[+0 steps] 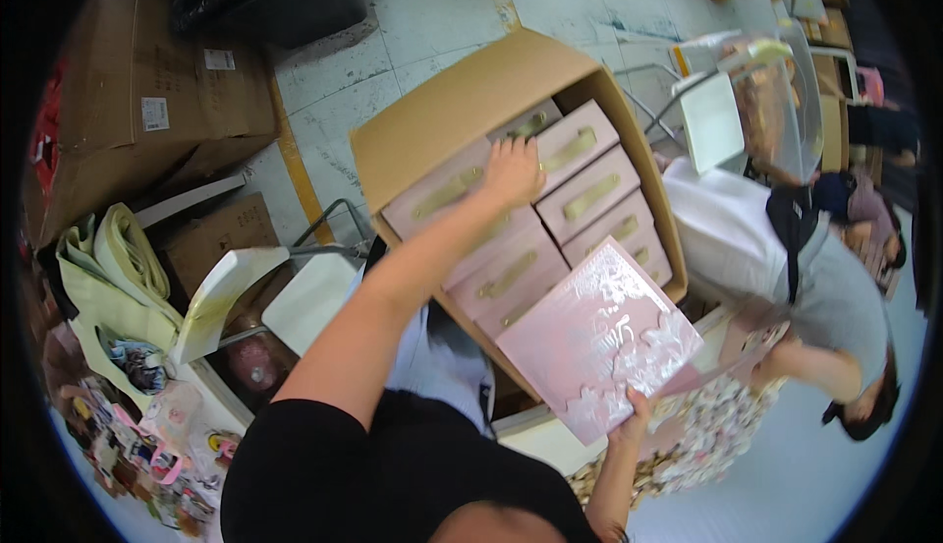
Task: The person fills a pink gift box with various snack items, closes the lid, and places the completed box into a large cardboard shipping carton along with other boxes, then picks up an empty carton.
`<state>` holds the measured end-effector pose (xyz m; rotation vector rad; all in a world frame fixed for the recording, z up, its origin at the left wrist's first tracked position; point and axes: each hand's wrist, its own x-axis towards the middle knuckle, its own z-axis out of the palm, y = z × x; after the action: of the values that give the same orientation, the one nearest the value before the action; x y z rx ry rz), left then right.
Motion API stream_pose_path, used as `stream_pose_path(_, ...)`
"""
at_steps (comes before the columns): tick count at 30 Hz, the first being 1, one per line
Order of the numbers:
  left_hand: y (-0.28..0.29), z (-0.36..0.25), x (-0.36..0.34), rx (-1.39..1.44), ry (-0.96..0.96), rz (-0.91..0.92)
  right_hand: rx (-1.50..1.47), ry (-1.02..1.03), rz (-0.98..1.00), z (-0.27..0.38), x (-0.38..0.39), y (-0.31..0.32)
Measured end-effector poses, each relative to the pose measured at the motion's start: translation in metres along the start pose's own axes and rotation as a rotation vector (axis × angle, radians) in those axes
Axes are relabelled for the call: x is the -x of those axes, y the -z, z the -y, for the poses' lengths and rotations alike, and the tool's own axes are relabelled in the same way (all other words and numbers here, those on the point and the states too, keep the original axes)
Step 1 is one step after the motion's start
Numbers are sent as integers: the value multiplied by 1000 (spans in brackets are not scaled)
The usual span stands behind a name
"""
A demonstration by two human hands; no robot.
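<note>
The large cardboard carton (pixel 462 111), lying open in the upper middle of the frame, is already nearly full: flat pink boxes with gold bands (pixel 587 192) stand packed on edge in two rows that fill most of its width. The left hand (pixel 513 171) reaches in from the lower centre and rests on the tops of the left row, fingers curled down over a box edge, pressing or steadying it rather than lifting it. One more pink gift box (pixel 601 337), patterned in white, is not yet inside; it hangs just below the carton's right lower corner, the right hand (pixel 634 417) gripping its lower edge from beneath. By my reading, packing is well along, with this box to fit. At right, another person (pixel 820 287) bends over separate work.
</note>
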<state>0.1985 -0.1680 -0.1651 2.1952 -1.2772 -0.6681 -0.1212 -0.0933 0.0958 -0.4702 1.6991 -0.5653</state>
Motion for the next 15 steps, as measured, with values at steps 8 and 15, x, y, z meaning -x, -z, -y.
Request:
stream_pose_path(8,-35,-17,11,9,15,256,826,861,65,149,-106,-60)
stream_pose_path(15,-75,-16,23,-761,-95,290,1495,2043,967,200,-138,-244)
